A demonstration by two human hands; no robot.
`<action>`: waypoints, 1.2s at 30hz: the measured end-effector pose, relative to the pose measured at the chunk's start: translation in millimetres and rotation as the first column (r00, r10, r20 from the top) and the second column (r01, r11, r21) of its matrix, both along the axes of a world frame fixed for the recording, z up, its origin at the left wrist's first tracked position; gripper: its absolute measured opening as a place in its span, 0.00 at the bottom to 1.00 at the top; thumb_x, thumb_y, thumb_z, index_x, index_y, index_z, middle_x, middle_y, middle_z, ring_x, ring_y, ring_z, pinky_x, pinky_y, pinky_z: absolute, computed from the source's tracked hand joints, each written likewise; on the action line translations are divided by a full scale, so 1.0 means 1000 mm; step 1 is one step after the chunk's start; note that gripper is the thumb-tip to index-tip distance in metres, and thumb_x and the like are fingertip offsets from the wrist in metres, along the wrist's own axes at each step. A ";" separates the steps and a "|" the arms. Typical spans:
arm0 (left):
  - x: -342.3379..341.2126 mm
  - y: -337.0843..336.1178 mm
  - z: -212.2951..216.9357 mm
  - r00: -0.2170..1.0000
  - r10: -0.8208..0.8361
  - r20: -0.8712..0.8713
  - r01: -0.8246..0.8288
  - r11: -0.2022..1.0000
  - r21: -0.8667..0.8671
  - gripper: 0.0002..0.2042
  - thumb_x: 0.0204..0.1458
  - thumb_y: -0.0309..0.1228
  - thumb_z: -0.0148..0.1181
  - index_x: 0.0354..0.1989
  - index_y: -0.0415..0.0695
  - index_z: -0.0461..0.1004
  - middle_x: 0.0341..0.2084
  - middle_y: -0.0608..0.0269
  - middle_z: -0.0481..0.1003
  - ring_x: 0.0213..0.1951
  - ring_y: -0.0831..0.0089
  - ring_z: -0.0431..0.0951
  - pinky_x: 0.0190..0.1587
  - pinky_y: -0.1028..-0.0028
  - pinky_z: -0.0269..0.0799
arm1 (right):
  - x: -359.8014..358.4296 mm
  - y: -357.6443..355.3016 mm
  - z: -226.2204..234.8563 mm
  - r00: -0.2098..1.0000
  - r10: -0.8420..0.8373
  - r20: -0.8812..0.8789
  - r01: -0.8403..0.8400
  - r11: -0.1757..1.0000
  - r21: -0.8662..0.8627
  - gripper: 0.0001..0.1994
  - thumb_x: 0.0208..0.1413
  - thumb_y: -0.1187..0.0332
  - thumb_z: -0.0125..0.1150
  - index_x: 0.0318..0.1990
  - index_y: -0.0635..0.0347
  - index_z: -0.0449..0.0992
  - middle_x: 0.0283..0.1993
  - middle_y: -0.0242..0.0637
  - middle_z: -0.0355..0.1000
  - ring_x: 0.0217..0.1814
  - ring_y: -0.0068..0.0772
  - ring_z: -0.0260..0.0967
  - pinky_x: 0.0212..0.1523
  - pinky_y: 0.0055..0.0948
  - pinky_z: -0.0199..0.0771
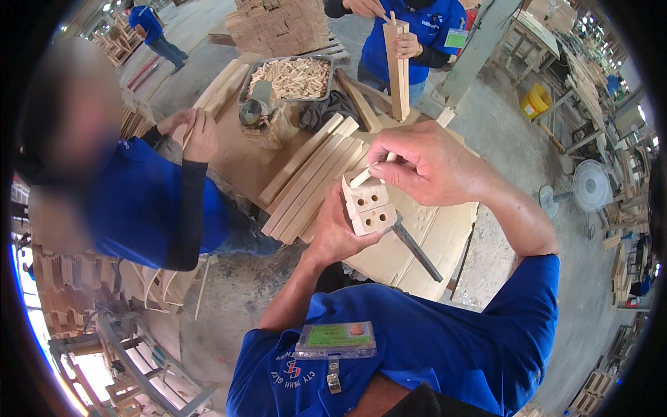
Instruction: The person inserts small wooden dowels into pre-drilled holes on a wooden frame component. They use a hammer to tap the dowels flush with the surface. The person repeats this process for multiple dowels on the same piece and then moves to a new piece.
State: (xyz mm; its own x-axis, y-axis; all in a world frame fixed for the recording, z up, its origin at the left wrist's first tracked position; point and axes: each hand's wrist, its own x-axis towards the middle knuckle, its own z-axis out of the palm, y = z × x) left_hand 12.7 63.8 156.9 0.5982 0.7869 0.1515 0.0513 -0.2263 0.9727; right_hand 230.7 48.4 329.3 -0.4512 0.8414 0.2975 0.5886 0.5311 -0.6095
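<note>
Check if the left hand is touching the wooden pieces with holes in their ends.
Touching: the head view shows the left hand gripping the wooden pieces from the side, no gap between.

in our left hand point(331, 235) sit wooden blocks point(369, 210); left of them, slats point(313, 177) lie on our worktable point(233, 153); behind those, a container point(254, 111) stands before a tray point(331, 85) with dowels point(288, 75) in it; one co-worker point(156, 201) is at our left, a second co-worker point(377, 59) across the table, a fan point(592, 186) far right

Blocks point(367, 202): smooth matt wood (badge sleeve point(338, 340): glossy plastic).
</note>
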 end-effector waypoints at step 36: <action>-0.003 0.004 0.023 0.993 0.101 -0.066 -0.097 0.993 0.062 0.48 0.38 0.34 0.86 0.67 0.39 0.61 0.54 0.53 0.73 0.55 0.61 0.79 0.60 0.62 0.76 | -0.008 -0.001 0.006 0.957 -0.277 -0.087 0.212 0.869 -0.447 0.06 0.67 0.71 0.62 0.48 0.62 0.79 0.40 0.34 0.80 0.39 0.22 0.75 0.41 0.28 0.75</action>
